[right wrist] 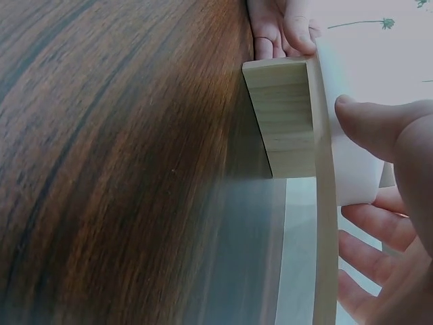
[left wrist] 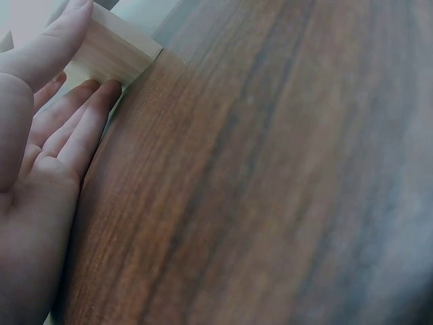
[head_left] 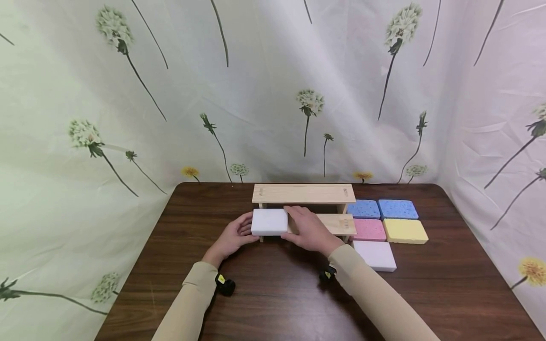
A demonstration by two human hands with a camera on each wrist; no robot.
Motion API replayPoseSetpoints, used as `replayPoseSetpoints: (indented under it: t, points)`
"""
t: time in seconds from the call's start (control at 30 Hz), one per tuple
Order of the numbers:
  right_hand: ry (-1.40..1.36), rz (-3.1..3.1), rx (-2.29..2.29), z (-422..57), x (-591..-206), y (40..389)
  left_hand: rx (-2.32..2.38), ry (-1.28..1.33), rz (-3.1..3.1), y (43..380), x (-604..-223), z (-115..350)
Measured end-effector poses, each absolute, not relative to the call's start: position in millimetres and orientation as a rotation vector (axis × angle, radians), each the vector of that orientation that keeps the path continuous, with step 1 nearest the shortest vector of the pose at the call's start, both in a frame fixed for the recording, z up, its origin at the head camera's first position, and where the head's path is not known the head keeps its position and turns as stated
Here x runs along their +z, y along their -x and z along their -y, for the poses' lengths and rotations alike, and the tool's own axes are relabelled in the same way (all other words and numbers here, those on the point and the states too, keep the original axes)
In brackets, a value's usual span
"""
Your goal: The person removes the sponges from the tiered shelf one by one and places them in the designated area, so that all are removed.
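Note:
A white sponge (head_left: 269, 221) lies flat on the left end of the lower board (head_left: 330, 223) of a small two-tier wooden rack (head_left: 304, 193). My right hand (head_left: 310, 229) pinches the sponge at its right end; in the right wrist view the thumb (right wrist: 369, 122) presses its front side and the fingers curve round the end. At the left end is my left hand (head_left: 232, 237), its fingers (left wrist: 81, 132) extended with their tips at the rack's wooden leg (left wrist: 111, 57). The left thumb lies by the board's front corner.
Right of the rack, two blue sponges (head_left: 398, 209) lie at the back, a pink sponge (head_left: 368, 229) and a yellow sponge (head_left: 405, 230) in front of them. Another white sponge (head_left: 374, 255) lies nearest me, close to my right sleeve. A dandelion-print cloth (head_left: 273, 94) hangs behind the dark wooden table (head_left: 273, 293).

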State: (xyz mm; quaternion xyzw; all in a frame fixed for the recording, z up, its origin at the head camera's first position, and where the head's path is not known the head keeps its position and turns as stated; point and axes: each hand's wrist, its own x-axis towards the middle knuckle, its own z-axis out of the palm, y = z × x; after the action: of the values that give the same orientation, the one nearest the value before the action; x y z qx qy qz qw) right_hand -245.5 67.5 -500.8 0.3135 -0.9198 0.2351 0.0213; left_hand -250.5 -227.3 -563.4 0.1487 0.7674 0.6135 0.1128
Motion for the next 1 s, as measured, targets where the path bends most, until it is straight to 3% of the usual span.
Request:
replayPoseSetpoints:
  t: [1.0]
  points:
    - [-0.985,2.799,0.702,-92,-505,240,1.780,-0.462,-2.273,250,-564,229]
